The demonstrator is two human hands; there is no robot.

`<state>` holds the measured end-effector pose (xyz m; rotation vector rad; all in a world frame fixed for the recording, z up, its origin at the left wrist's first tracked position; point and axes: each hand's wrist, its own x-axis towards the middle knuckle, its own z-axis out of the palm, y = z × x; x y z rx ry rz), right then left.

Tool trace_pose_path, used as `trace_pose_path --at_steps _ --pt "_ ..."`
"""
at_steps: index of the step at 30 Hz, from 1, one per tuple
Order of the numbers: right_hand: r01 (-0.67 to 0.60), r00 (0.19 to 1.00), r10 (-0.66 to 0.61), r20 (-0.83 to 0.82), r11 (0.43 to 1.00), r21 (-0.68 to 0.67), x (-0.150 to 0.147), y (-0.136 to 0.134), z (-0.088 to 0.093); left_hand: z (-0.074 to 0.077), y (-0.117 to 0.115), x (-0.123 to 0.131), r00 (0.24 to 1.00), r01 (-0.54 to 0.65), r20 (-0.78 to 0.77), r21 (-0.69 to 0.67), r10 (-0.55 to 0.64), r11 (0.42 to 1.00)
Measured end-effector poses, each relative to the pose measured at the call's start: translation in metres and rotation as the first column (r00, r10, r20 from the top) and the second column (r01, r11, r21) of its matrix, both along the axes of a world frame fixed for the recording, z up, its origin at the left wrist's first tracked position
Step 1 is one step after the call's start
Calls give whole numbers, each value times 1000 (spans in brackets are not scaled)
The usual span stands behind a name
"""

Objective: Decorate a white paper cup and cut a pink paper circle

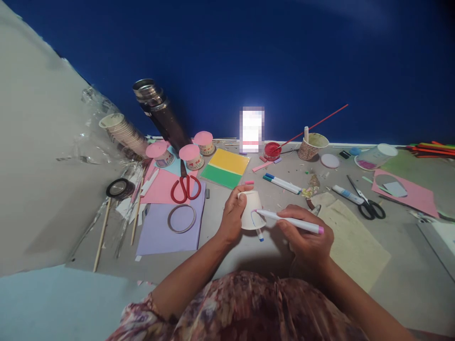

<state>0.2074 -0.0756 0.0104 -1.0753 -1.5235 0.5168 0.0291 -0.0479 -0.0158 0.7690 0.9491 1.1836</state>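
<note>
My left hand (232,213) grips a white paper cup (250,201), turned upside down with its wide rim toward me. Blue and pinkish lines show on the cup's side. In my right hand (309,232) is a white marker (295,221) with a pink end, and its tip touches or nearly touches the drawn line. A blue-tipped marker cap or pen end (260,235) pokes out below the cup; the rest of it is hidden. Beyond the cup lie white markers with blue and teal ends (282,183).
Red-handled scissors (186,187), a tape ring (181,219) and purple paper (152,237) lie left. Pink-topped cups (192,157), a dark flask (165,116) and stacked cups (122,135) stand behind. Black scissors (368,203), beige sheets (351,237) and a red paint pot (272,150) are rightward.
</note>
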Motion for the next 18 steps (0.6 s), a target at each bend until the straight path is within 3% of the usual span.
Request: trace_pose_path --at_steps 18 --pt "-5 1000 6 -26 999 42 -1 -1 1 1 1 2 999 -24 47 -9 24 1000"
